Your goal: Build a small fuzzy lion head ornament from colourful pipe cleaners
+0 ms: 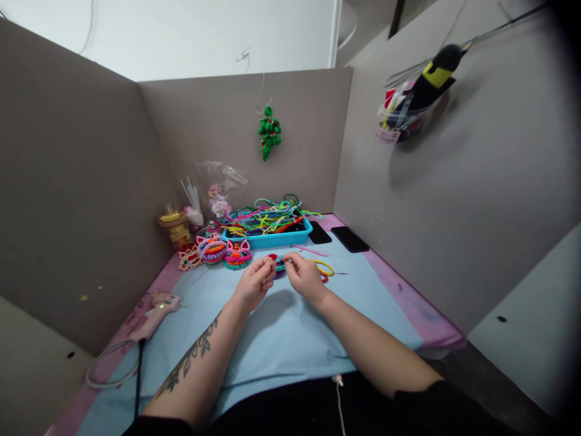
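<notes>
Both forearms [200, 369] stretch over the surface [363, 290] and slant inward, so the hands come almost together. The left hand [256, 283] is turned thumb-up, its fingers curled closed on one side of a small fuzzy toy [280, 268]; the right hand [305, 277], back upward, pinches the other side between thumb and forefinger. The toy sits between the hands, short of the blue tray [272, 241], showing red, teal and purple, though the fingers hide much of its shape.
</notes>
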Tool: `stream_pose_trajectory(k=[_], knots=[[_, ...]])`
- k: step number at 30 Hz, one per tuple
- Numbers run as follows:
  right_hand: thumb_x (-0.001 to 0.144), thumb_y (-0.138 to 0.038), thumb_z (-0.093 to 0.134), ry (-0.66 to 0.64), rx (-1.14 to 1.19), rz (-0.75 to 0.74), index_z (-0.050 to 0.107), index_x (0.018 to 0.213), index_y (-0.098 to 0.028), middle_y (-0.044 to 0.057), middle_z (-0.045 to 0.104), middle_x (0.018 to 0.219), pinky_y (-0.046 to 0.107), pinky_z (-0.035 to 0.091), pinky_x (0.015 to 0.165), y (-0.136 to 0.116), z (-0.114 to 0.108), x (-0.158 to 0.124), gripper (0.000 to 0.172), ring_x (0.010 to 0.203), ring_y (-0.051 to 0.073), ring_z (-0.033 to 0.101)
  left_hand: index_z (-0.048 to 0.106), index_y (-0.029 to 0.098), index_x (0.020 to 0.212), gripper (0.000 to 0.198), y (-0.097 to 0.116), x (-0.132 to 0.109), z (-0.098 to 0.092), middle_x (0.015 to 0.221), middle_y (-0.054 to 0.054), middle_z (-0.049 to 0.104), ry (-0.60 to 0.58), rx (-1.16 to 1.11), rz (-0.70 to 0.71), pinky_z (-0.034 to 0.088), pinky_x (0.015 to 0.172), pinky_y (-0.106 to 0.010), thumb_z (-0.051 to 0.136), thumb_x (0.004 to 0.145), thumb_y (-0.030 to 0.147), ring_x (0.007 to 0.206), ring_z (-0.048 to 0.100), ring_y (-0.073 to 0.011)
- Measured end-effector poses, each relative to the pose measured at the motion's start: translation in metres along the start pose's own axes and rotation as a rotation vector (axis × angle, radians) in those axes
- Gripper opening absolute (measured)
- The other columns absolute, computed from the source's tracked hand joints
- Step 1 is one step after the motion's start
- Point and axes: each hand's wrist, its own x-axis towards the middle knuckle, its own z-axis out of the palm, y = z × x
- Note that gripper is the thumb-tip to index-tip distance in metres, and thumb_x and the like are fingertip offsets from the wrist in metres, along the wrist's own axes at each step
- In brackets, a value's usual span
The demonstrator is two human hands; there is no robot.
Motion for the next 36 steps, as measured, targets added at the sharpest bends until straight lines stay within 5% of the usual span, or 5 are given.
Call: stream_pose_trajectory(k=[7, 15, 23, 36], knots=[[0.084, -0.024, 0.051, 0.076, 0.117, -0.132, 0.061, 0.092, -0.019, -0.001, 0.063, 0.063, 0.022, 0.043, 0.05, -0.009, -0.004, -0.003, 0.014, 0.048, 0.011, 0.054, 0.052, 0.014, 0.075, 0.031, -0.008, 0.002, -0.004, 0.057, 0.005, 0.038, 0.005, 0.084, 0.008, 0.016, 0.04, -0.015, 0.067, 0.072, 0.042, 0.045, 0.026, -0.0027], [0.086, -0.019, 0.05, 0.057, -0.054, -0.287, 0.064, 0.092, -0.021, 0.003, 0.071, 0.079, 0.026, 0.049, 0.066, -0.006, -0.001, -0.005, 0.015, 0.068, 0.014, 0.064, 0.059, 0.013, 0.074, 0.033, -0.016, 0.006, -0.009, 0.055, 0.004, 0.044, 0.101, 0.292, 0.083, 0.018, 0.042, -0.018, 0.067, 0.07, 0.045, 0.044, 0.029, -0.0035], [0.088, -0.02, 0.047, 0.051, -0.14, -0.319, 0.063, 0.089, -0.02, 0.004, 0.07, 0.079, 0.027, 0.049, 0.066, -0.001, 0.0, -0.003, 0.016, 0.07, 0.016, 0.064, 0.064, 0.012, 0.071, 0.031, -0.014, 0.005, -0.005, 0.049, 0.004, 0.045, 0.199, 0.434, 0.148, 0.023, 0.042, -0.018, 0.067, 0.07, 0.043, 0.044, 0.033, -0.0049], [0.088, -0.021, 0.047, -0.011, -0.017, -0.257, 0.061, 0.09, -0.019, 0.004, 0.07, 0.082, 0.026, 0.049, 0.066, 0.004, -0.001, -0.001, 0.014, 0.072, 0.015, 0.064, 0.071, 0.012, 0.072, 0.027, -0.001, 0.001, -0.001, 0.059, -0.003, 0.062, 0.163, 0.544, 0.185, 0.038, 0.051, -0.022, 0.07, 0.068, 0.038, 0.056, 0.05, -0.0121]])
